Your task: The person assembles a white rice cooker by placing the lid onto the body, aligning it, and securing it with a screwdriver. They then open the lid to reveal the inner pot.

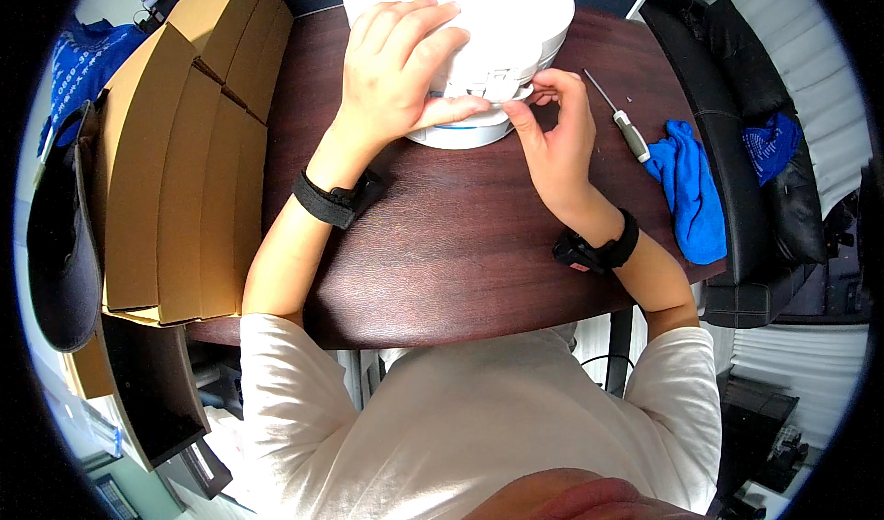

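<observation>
A rounded white appliance (pixel 497 9) with a paler lower rim (pixel 465 137) stands at the far side of the table. Glare washes out most of its top, so its exact kind is unclear. My left hand (pixel 387 73) lies over its left side, fingers bent across the top and thumb along the front, holding it. At the front right, my right hand (pixel 564 147) closes thumb and fingers on the edge of the appliance, beside a small white fitting (pixel 497 85). The fingertips partly hide what they pinch there.
Brown cardboard boxes (pixel 175 188) stand in a row along the left of the dark wooden table (pixel 424 253). On the right lie a screwdriver (pixel 630 135) with a grey-white handle and a crumpled blue cloth (pixel 689 193). A black sofa (pixel 737 151) stands beyond the right edge.
</observation>
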The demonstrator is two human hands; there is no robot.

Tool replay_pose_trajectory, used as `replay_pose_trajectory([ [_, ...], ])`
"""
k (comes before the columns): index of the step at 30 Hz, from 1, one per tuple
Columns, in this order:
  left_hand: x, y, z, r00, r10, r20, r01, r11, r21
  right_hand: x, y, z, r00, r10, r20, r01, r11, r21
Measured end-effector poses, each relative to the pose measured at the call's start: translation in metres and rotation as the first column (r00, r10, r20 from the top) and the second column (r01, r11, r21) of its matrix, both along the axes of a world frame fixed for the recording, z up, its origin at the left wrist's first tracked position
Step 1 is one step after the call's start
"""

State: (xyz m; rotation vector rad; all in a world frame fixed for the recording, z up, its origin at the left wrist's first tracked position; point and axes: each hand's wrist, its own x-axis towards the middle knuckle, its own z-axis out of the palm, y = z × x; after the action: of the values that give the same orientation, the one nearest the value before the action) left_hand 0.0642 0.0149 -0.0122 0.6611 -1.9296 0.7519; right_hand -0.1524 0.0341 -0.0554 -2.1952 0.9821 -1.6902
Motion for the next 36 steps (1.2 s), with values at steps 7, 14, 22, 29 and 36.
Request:
replay_pose_trajectory([
  [7,-0.002,-0.002,-0.001,1.0,-0.004,-0.011,0.004,1.0,-0.022,-0.001,0.009,0.002,1.0,-0.015,0.012,0.013,0.991,0.132],
  [14,-0.004,0.002,0.001,1.0,0.0,-0.027,0.0,1.0,-0.006,-0.005,-0.005,0.006,1.0,-0.02,0.001,0.02,0.999,0.038],
  [22,-0.006,0.003,0.001,0.999,0.007,-0.043,-0.007,1.0,-0.001,-0.014,-0.016,0.02,0.992,-0.072,-0.104,0.066,0.996,-0.06],
  [29,-0.006,0.002,0.0,0.999,0.017,-0.039,-0.017,1.0,-0.001,-0.027,-0.043,0.052,0.924,-0.072,-0.376,-0.099,0.904,-0.417],
  [36,-0.005,0.0,-0.001,0.999,0.029,-0.038,-0.029,1.0,-0.002,-0.027,-0.06,0.051,0.922,0.071,-0.381,-0.244,0.869,-0.43],
])
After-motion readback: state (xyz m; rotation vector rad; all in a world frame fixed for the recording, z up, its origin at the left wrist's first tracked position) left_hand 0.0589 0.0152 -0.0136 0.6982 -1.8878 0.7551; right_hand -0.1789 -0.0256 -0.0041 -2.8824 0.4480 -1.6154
